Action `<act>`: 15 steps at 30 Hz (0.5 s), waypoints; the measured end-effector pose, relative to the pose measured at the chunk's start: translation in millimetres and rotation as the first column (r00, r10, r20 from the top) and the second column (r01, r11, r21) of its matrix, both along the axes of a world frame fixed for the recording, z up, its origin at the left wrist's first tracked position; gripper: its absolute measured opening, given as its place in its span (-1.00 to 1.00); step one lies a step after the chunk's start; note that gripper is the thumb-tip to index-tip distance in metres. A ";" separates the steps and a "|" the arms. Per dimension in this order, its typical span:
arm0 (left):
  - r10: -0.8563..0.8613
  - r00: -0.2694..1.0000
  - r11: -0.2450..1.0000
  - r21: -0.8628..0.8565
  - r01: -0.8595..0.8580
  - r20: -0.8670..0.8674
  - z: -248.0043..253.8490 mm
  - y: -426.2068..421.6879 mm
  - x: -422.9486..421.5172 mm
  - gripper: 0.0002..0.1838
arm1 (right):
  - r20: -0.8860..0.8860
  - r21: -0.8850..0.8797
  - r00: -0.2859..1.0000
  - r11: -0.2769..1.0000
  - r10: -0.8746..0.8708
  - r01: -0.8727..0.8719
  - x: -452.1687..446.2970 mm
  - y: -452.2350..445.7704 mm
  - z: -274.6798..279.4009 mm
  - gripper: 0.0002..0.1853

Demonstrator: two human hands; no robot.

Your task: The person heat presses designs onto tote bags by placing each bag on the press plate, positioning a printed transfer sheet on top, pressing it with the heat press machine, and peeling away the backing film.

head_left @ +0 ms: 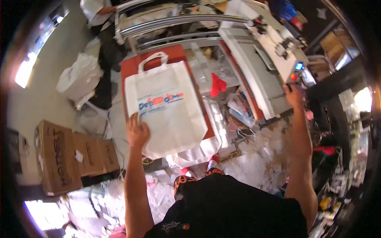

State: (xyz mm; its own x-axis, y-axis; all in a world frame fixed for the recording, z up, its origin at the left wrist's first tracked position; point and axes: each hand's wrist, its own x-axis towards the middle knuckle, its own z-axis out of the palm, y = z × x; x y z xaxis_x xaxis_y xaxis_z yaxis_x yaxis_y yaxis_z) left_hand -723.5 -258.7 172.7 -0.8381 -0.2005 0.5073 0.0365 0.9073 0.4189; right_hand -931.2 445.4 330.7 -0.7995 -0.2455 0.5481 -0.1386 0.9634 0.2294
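A white tote bag with blue and red print lies flat on a red board, its handle loop at the far end. My left hand rests on the bag's left side below the print, fingers stretched out and holding nothing. On the right, my right hand is at the corner of the pale machine, close to a red-orange button and a small lit display. Its fingers look curled at a dark part there; what they hold, if anything, is hidden.
Metal rails cross behind the board. A red cloth and plastic packets lie between board and machine. Cardboard boxes stand at left, near a white bundle. White scraps cover the floor. Another person stands far left.
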 end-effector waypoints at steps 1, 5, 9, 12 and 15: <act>0.011 1.000 1.000 0.028 -0.011 -0.006 4.1 0.4 2.2 -0.43 | 0.007 -0.034 0.997 0.997 -0.072 0.072 -3.5 -3.3 0.0 -0.52; 0.040 0.999 0.990 0.139 -0.038 -0.007 6.6 -3.9 2.1 -0.42 | 0.234 -0.110 0.971 0.991 -0.053 0.081 9.0 -33.1 28.1 -0.48; 0.006 1.000 0.985 0.174 -0.001 -0.028 7.9 -6.4 5.2 -0.44 | 0.262 -0.165 0.965 0.985 -0.009 0.054 15.8 -57.0 12.4 -0.48; 0.034 0.999 0.954 0.299 -0.025 -0.024 14.6 -4.3 5.0 -0.47 | 0.280 -0.230 0.955 0.973 0.100 -0.035 27.5 -90.7 8.7 -0.49; 0.012 0.998 0.942 0.336 0.012 -0.069 14.0 -8.0 3.8 -0.49 | 0.311 -0.306 0.929 0.947 0.201 -0.102 58.9 -155.0 18.5 -0.52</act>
